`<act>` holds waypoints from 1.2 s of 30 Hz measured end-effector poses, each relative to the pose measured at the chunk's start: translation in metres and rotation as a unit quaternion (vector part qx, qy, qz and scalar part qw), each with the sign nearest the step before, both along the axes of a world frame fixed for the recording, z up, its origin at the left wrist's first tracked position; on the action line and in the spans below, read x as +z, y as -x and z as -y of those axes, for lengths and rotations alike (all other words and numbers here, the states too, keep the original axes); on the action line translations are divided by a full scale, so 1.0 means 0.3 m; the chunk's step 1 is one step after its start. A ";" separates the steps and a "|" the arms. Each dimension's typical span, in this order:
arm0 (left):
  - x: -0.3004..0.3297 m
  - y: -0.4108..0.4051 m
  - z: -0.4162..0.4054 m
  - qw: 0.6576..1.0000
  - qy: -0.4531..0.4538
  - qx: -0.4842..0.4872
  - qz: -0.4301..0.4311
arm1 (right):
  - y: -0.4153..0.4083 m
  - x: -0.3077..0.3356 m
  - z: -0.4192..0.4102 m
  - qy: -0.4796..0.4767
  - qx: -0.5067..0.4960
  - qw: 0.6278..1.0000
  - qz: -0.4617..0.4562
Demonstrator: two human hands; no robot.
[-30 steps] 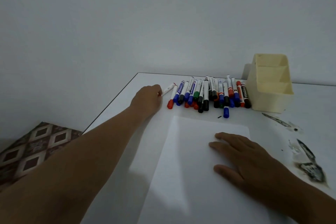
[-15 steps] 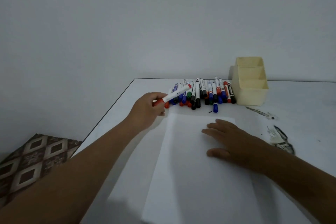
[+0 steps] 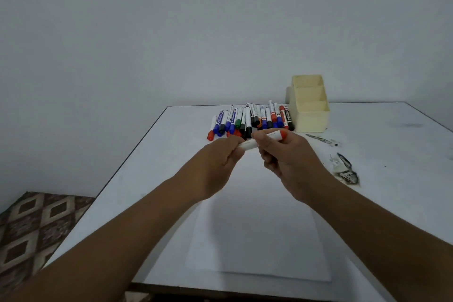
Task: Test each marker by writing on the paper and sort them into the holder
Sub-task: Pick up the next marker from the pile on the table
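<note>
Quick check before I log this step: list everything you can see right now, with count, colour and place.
held marker: one, white barrel, red cap, above the paper in both hands
marker pile: many, exact count unclear; red, blue, black and green caps; far side of the table, left of the holder
holder: one, cream, three compartments, no markers visible inside
paper: one sheet, white, near edge
table: white, dark stains at right
left hand: grip on the barrel
right hand: grip near the cap
</note>
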State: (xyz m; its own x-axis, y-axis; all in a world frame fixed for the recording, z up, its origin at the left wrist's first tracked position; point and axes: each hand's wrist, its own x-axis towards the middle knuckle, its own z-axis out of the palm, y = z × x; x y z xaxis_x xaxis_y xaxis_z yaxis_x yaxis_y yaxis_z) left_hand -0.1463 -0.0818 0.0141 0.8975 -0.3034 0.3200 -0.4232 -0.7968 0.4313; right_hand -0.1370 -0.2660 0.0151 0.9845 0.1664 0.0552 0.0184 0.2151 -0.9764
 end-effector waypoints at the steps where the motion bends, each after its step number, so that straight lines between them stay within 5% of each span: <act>1: 0.000 0.004 -0.004 1.000 -0.024 0.004 0.015 | 0.006 0.003 -0.003 0.007 -0.004 1.000 0.000; 16: -0.026 0.011 -0.008 0.998 0.028 0.020 0.045 | 0.020 0.001 0.002 0.015 0.003 1.000 -0.002; 23: -0.076 -0.011 -0.095 0.994 0.105 -0.007 -0.031 | -0.022 -0.008 -0.020 0.019 -0.009 1.000 0.007; 33: -0.243 -0.219 -0.366 0.989 -0.102 0.090 0.050 | -0.177 -0.062 -0.040 -0.041 -0.099 0.990 -0.087; 36: -0.219 -0.265 -0.382 0.986 -0.095 0.131 0.032 | -0.199 -0.096 -0.059 -0.047 -0.100 0.989 -0.102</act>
State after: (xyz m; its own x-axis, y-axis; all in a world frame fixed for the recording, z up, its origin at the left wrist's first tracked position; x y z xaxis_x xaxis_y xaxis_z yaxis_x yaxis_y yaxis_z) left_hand -0.0668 0.0327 -0.0516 0.9327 -0.1241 0.3387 -0.2137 -0.9465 0.2418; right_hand -0.0774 -0.2485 -0.0136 0.9895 -0.0284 -0.1419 -0.1258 0.3166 -0.9402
